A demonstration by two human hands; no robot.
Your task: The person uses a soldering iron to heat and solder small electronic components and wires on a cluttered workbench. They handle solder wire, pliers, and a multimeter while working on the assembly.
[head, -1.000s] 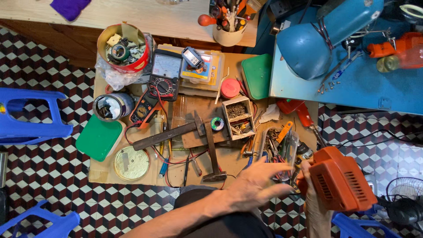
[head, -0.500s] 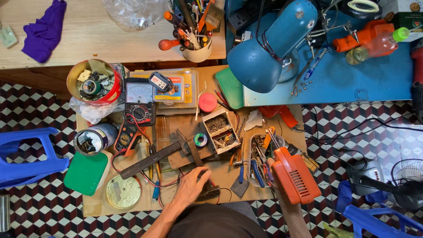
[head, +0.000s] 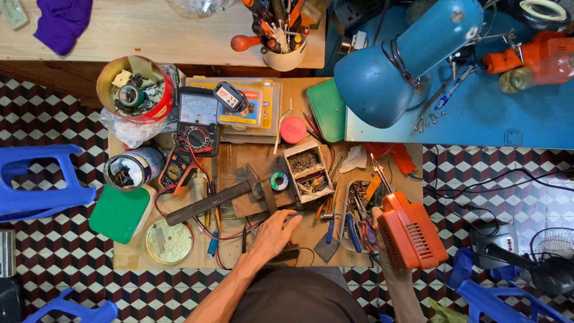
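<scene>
My left hand (head: 272, 232) lies palm down with fingers spread at the near edge of a cluttered wooden board (head: 263, 158). It covers a small dark tool (head: 286, 253), just below a hammer (head: 209, 200) and a wooden block (head: 254, 203). I cannot tell whether it grips the tool. My right hand (head: 384, 242) holds an orange power tool (head: 411, 236) by its underside at the board's right edge, mostly hidden beneath it. A tray of pliers and screwdrivers (head: 356, 212) lies between the hands.
A multimeter (head: 197, 119), a red tin of parts (head: 134, 90), a compartment box of screws (head: 308, 170) and a solder spool (head: 278, 180) crowd the board. A blue desk lamp (head: 400, 60) hangs over the right. Blue stools (head: 36, 182) stand on the tiled floor.
My left hand has moved from beside the orange tool leftward to the board's near middle. The orange tool has shifted left and closer to the board. The view has tilted forward.
</scene>
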